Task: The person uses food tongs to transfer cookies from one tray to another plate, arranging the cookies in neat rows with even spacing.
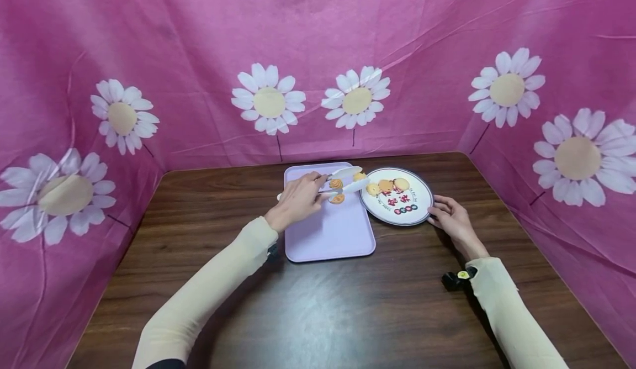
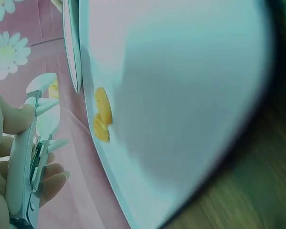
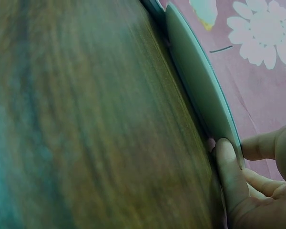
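Observation:
My left hand (image 1: 298, 199) grips a pair of tongs (image 1: 354, 185) with broad white tips, held above the far right part of a lilac tray (image 1: 328, 236). Between the tips is a yellow cookie (image 1: 360, 176), near the plate's left rim; the left wrist view shows the tongs (image 2: 23, 157) partly covered by fingers. Two piped cookies (image 1: 336, 198) lie on the tray. With thumb and fingers, my right hand (image 1: 454, 222) pinches the right rim of a round white plate (image 1: 385, 214). Three cookies (image 1: 385, 185) lie along its far left side, by red printed lettering.
Tray and plate lie side by side on a dark wooden table (image 1: 338, 314), near its back edge. A pink cloth (image 1: 308, 26) with white daisies hangs behind and along both sides.

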Motion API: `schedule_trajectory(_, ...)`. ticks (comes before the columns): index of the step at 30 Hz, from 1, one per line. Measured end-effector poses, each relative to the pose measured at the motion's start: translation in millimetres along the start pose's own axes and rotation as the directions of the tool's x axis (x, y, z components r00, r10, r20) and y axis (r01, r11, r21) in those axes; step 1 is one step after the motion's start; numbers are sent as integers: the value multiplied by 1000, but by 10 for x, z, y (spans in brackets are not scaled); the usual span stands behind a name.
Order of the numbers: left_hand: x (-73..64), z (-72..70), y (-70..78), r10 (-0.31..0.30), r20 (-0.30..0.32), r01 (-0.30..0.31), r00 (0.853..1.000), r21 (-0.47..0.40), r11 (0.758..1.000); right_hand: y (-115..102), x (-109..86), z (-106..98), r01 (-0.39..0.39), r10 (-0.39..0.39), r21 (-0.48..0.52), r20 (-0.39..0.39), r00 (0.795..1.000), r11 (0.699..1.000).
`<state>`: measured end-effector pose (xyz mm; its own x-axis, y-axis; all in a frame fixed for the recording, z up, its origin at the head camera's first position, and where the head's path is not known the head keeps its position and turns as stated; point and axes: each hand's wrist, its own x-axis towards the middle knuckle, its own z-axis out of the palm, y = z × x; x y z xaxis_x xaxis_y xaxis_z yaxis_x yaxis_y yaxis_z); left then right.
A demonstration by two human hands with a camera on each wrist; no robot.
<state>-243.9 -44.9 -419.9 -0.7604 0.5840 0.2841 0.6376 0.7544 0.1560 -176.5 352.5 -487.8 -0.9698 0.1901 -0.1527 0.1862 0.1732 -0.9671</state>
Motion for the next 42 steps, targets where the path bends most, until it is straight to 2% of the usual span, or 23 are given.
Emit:
schedule_trajectory(10,143,95,235,30,17,-30,999,-27,999,12,10,1,8,-8,-25,-2,1000,1000)
schedule_trajectory(15,222,151,331,49,19,-49,999,-30,998,22,15,-2,13,-13,11,8,1000,1000)
schedule_trajectory(20,294,209,426,70,32,-70,997,-21,997,25,25,-1,7,-7,25,13,1000,1000)
schedule_trajectory(25,372,271,526,80,50,-80,996,-11,997,18,26,-1,-4,4,-1,1,1000,1000)
schedule_trajectory(29,433,326,601,90,66,-91,994,5,996,18,17,1,14,-14,14,5,1000,1000)
schedule_trajectory(36,518,427,705,94,104,-92,990,-24,996,40,18,-8,37,-38,58,10,999,998)
schedule_trajectory(42,562,484,776,93,117,-92,989,-16,996,37,17,-17,22,-23,41,11,1000,999)
